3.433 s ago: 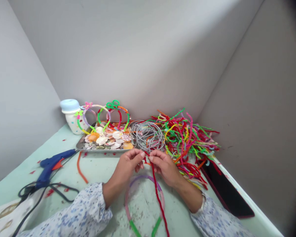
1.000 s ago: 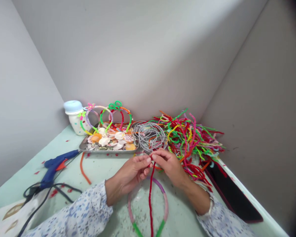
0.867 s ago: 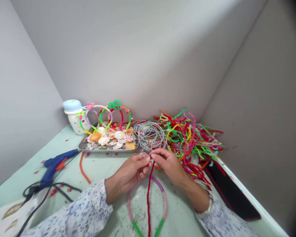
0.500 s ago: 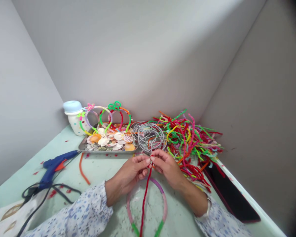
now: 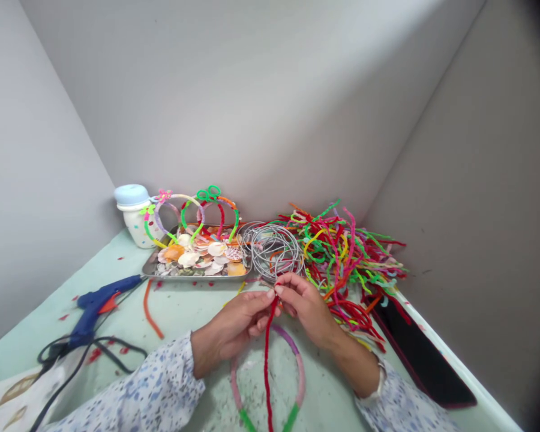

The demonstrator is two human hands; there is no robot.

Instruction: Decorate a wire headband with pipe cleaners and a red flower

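Both hands meet at the middle of the table, pinching the upper end of a red pipe cleaner (image 5: 267, 366). My left hand (image 5: 236, 321) has thumb and fingertips closed on it from the left. From the right, my right hand (image 5: 306, 309) grips the same end between thumb and forefinger. The fingertips partly cover that end, so its exact shape cannot be made out. The rest of the pipe cleaner hangs down toward me. Behind it lies a headband (image 5: 301, 375) wrapped in purple, pink and green; its top is partly hidden by the hands.
A metal tray (image 5: 198, 278) of shells holds several decorated headbands, beside a white jar (image 5: 137, 225). Coiled grey wire (image 5: 276, 249) and a heap of pipe cleaners (image 5: 342, 258) lie right. A blue glue gun (image 5: 90, 309) with its cord lies left; a black flat object (image 5: 423, 354) is at right.
The red pipe cleaner's hanging length has swung slightly to the right at its lower end. Both hands remain nearly in place, still pinching its top.
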